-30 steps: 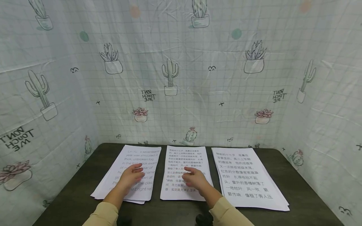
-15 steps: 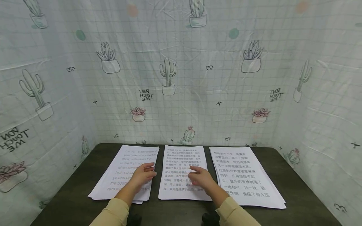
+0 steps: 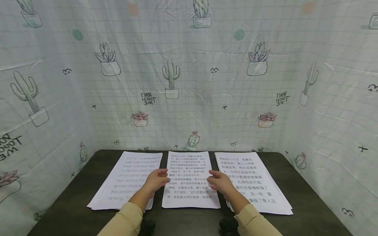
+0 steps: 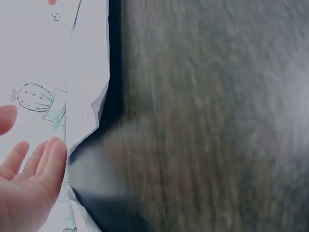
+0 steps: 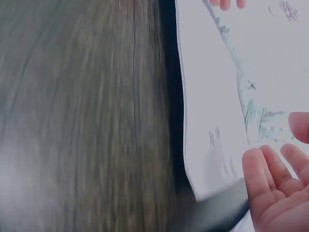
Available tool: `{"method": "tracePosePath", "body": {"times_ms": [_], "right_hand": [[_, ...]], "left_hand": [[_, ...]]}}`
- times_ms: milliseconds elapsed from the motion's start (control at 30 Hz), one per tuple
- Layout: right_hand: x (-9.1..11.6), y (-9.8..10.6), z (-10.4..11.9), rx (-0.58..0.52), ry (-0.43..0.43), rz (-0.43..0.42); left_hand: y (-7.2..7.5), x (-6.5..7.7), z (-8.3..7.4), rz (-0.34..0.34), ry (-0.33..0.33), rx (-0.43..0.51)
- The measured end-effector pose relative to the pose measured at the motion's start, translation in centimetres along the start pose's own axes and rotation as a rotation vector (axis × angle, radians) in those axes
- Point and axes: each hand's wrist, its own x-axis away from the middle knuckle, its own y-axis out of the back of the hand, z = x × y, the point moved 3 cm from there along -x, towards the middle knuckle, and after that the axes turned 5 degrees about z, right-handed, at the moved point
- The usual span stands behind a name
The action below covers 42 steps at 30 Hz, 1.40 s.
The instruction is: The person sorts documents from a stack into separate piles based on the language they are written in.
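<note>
A printed sheet with Chinese text [image 3: 189,193] lies in the middle of the dark table, between my hands. At its left edge is my left hand [image 3: 156,181], fingers loosely extended. My right hand [image 3: 221,183] is at its right edge, likewise with relaxed fingers. Whether the fingertips touch the paper cannot be told. Both wrist views show nothing gripped: the left hand [image 4: 36,179] and the right hand [image 5: 280,188] have fingers apart from the thumb, beside a white paper edge. The forearms partly hide the two outer stacks.
A stack of English-text sheets [image 3: 130,170] lies on the left, slightly fanned. On the right is a stack of large-print Chinese sheets [image 3: 257,186]. Dark rounded objects [image 3: 228,225] sit below the wrists. A cactus-print curtain [image 3: 195,82] encloses the table [image 3: 183,221].
Both hands have moved right: the left from over the left stack to the middle sheet's left edge, the right from over that sheet to its right edge. The scene has shifted slightly left.
</note>
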Motion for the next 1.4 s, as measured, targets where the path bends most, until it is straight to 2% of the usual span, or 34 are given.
{"method": "tracePosePath", "body": {"times_ms": [167, 367, 600, 833, 1067, 1400], "right_hand": [[-0.1, 1.2, -0.7, 0.022, -0.023, -0.03], [0.1, 2.0, -1.1, 0.035, -0.064, -0.049], [0.2, 2.1, -1.5, 0.044, -0.119, -0.04], [0.5, 2.0, -1.6, 0.018, -0.155, -0.008], [0.6, 1.6, -1.8, 0.035, -0.186, 0.033], [0.6, 1.3, -2.0, 0.122, -0.175, 0.015]], "left_hand": [[0.0, 0.1, 0.1, -0.042, 0.033, -0.061], [0.3, 0.3, 0.3, -0.083, 0.056, -0.083], [0.2, 0.4, 0.9, -0.072, 0.108, -0.08], [0.2, 0.5, 1.4, -0.071, 0.151, -0.115], [0.1, 0.3, 1.7, -0.087, 0.156, -0.173], [-0.2, 0.6, 1.7, -0.12, 0.149, -0.216]]}}
